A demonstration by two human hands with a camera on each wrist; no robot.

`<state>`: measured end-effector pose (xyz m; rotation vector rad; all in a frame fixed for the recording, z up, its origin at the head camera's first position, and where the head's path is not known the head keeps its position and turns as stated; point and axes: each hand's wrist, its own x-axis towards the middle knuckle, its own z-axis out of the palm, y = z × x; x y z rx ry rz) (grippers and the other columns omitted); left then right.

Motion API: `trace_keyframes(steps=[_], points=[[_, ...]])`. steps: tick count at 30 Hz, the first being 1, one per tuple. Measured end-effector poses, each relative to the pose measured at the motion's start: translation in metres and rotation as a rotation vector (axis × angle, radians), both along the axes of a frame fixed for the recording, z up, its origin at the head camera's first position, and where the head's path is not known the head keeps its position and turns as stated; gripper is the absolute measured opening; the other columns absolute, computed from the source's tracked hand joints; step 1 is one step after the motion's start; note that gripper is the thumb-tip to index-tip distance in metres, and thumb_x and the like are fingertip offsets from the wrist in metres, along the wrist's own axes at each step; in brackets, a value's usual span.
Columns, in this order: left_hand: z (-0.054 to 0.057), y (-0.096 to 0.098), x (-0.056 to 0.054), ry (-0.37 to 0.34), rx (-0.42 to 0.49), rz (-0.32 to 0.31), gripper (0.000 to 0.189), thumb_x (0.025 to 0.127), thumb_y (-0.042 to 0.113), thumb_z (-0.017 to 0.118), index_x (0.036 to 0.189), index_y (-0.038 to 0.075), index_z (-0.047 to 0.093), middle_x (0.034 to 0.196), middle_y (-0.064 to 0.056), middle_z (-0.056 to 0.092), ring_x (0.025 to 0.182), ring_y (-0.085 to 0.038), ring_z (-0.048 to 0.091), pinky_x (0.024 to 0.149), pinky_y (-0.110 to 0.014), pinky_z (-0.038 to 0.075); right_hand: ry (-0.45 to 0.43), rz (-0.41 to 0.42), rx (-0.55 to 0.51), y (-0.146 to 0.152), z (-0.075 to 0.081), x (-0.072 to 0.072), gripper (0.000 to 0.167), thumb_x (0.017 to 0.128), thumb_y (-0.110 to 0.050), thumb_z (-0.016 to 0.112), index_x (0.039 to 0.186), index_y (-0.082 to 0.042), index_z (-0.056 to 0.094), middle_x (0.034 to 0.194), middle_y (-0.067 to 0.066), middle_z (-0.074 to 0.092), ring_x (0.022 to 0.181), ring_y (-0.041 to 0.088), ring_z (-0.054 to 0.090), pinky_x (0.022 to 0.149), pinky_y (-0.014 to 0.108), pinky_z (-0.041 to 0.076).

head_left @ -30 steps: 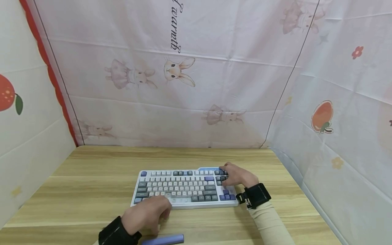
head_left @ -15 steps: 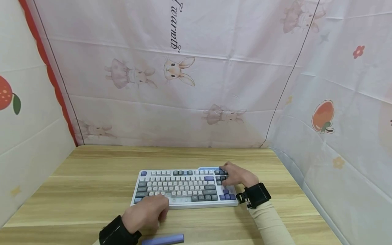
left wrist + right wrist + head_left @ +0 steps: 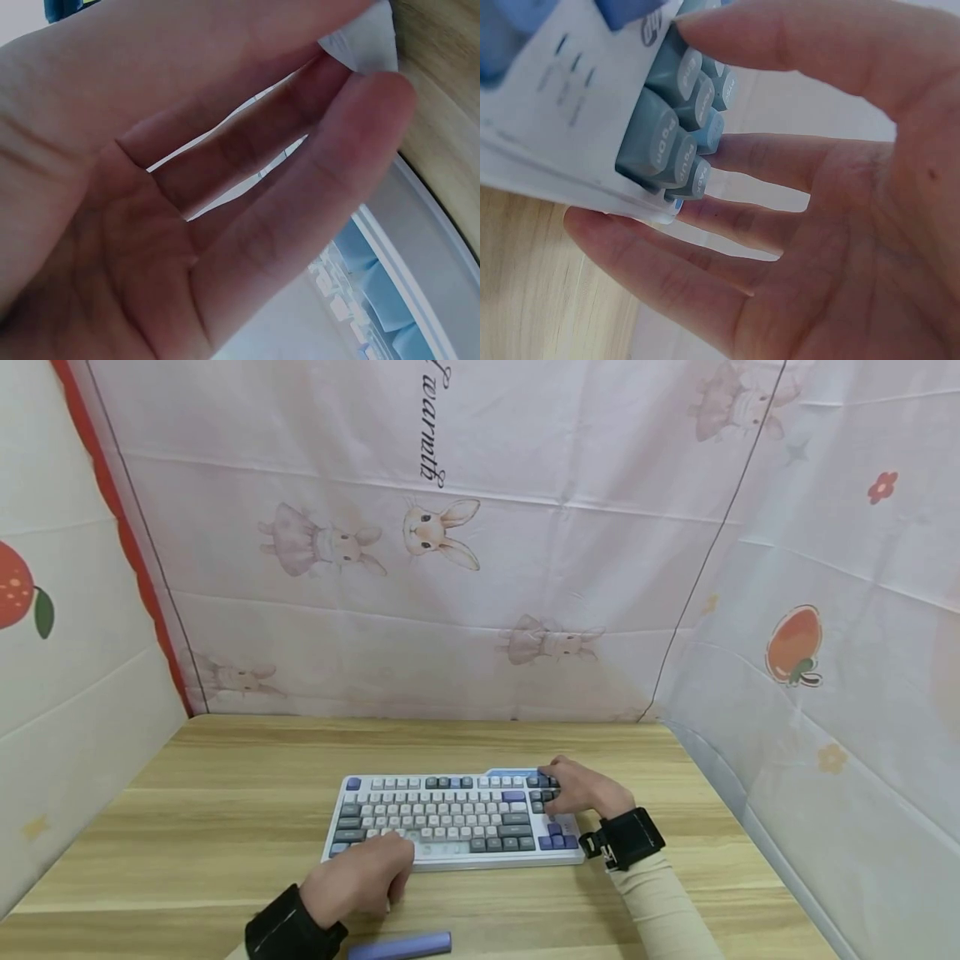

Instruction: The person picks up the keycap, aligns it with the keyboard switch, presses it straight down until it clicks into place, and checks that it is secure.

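Note:
A white keyboard [image 3: 450, 857] with white, grey and purple keys lies flat on the table. My left hand [image 3: 363, 872] is over its front left part and hides some keys there. In the left wrist view, the thumb and fingers pinch a small white keycap [image 3: 367, 37]. My right hand [image 3: 585, 789] grips the keyboard's far right corner. In the right wrist view, its thumb rests by the grey keys [image 3: 664, 142] and the other fingers lie along the edge. The keyboard's bottom row has a stretch without keycaps. A long purple bar like a spacebar keycap [image 3: 400, 946] lies nearer me.
The wooden table [image 3: 225, 793] holds these things. A pale printed cloth [image 3: 480, 577] hangs at the back, with more cloth on the left and right sides. Each wrist wears a black strap [image 3: 633, 841].
My left hand has shifted slightly up and left, towards the keyboard, and its fingers have drawn in. The right hand, the keyboard and the purple bar stay where they were.

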<state>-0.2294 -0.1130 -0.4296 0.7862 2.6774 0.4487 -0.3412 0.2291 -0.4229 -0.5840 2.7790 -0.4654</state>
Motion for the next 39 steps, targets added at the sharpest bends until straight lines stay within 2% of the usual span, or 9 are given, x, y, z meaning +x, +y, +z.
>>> trace_keyframes(steps=[3, 4, 9, 12, 18, 25, 27, 32, 39], points=[[-0.002, 0.000, 0.000, 0.018, -0.007, 0.006, 0.037, 0.065, -0.013, 0.085, 0.060, 0.016, 0.062, 0.067, 0.008, 0.053, 0.062, -0.007, 0.046, 0.056, -0.026, 0.042, 0.000, -0.002, 0.001, 0.000, 0.000, 0.000, 0.076, 0.085, -0.015, 0.080, 0.150, 0.003, 0.047, 0.150, 0.026, 0.047, 0.135, 0.042, 0.051, 0.111, 0.059, 0.045], [-0.011, -0.003, -0.005, 0.034, -0.010, -0.007, 0.039, 0.065, -0.012, 0.085, 0.058, 0.018, 0.062, 0.067, 0.009, 0.053, 0.063, -0.007, 0.046, 0.055, -0.025, 0.042, -0.001, -0.002, 0.001, 0.001, -0.001, 0.000, 0.076, 0.085, -0.015, 0.080, 0.151, 0.003, 0.047, 0.150, 0.026, 0.047, 0.136, 0.042, 0.051, 0.112, 0.059, 0.045], [-0.040, -0.011, -0.019, 0.082, -0.021, -0.041, 0.042, 0.066, -0.010, 0.085, 0.058, 0.023, 0.060, 0.069, 0.010, 0.051, 0.066, -0.007, 0.044, 0.056, -0.026, 0.040, -0.002, -0.006, -0.006, 0.001, 0.000, 0.000, 0.076, 0.085, -0.015, 0.080, 0.151, 0.003, 0.047, 0.150, 0.026, 0.047, 0.135, 0.043, 0.051, 0.111, 0.059, 0.045], [-0.043, -0.012, -0.021, 0.092, -0.012, -0.057, 0.041, 0.067, -0.011, 0.083, 0.058, 0.022, 0.060, 0.069, 0.009, 0.051, 0.066, -0.008, 0.043, 0.055, -0.027, 0.040, 0.000, -0.005, -0.007, 0.001, 0.000, 0.000, 0.076, 0.085, -0.015, 0.080, 0.151, 0.003, 0.047, 0.149, 0.026, 0.048, 0.135, 0.042, 0.051, 0.112, 0.059, 0.045], [-0.031, -0.010, -0.014, 0.096, -0.039, -0.038, 0.041, 0.067, -0.009, 0.084, 0.061, 0.022, 0.058, 0.071, 0.010, 0.050, 0.068, -0.007, 0.043, 0.057, -0.028, 0.040, -0.009, -0.002, -0.008, 0.001, 0.000, 0.000, 0.076, 0.085, -0.015, 0.079, 0.151, 0.003, 0.046, 0.151, 0.026, 0.046, 0.136, 0.043, 0.050, 0.112, 0.059, 0.045], [0.007, 0.001, 0.008, 0.056, -0.039, 0.059, 0.039, 0.070, -0.017, 0.079, 0.063, 0.015, 0.059, 0.071, 0.006, 0.050, 0.068, -0.010, 0.043, 0.062, -0.024, 0.040, -0.010, -0.004, -0.010, 0.001, 0.000, 0.000, 0.076, 0.085, -0.014, 0.079, 0.151, 0.003, 0.046, 0.150, 0.026, 0.046, 0.136, 0.043, 0.050, 0.112, 0.059, 0.044], [0.013, 0.003, 0.011, 0.049, -0.044, 0.073, 0.038, 0.070, -0.018, 0.079, 0.065, 0.014, 0.059, 0.071, 0.005, 0.049, 0.068, -0.010, 0.042, 0.062, -0.023, 0.039, -0.012, -0.006, -0.010, 0.000, 0.000, 0.001, 0.076, 0.085, -0.014, 0.079, 0.151, 0.003, 0.046, 0.151, 0.026, 0.046, 0.137, 0.043, 0.050, 0.112, 0.059, 0.044], [0.018, 0.003, 0.015, 0.049, -0.037, 0.084, 0.037, 0.071, -0.017, 0.078, 0.067, 0.014, 0.058, 0.072, 0.005, 0.049, 0.068, -0.009, 0.042, 0.062, -0.023, 0.039, -0.016, -0.007, -0.011, 0.000, 0.000, 0.001, 0.076, 0.086, -0.014, 0.079, 0.151, 0.003, 0.046, 0.152, 0.027, 0.045, 0.138, 0.044, 0.049, 0.113, 0.059, 0.044], [0.018, 0.000, 0.015, 0.092, -0.002, 0.018, 0.037, 0.071, -0.017, 0.077, 0.069, 0.014, 0.057, 0.072, 0.007, 0.047, 0.068, -0.008, 0.040, 0.061, -0.022, 0.037, -0.015, -0.009, -0.009, 0.000, 0.000, 0.001, 0.076, 0.085, -0.014, 0.079, 0.151, 0.003, 0.046, 0.152, 0.027, 0.045, 0.138, 0.043, 0.049, 0.113, 0.059, 0.044]])
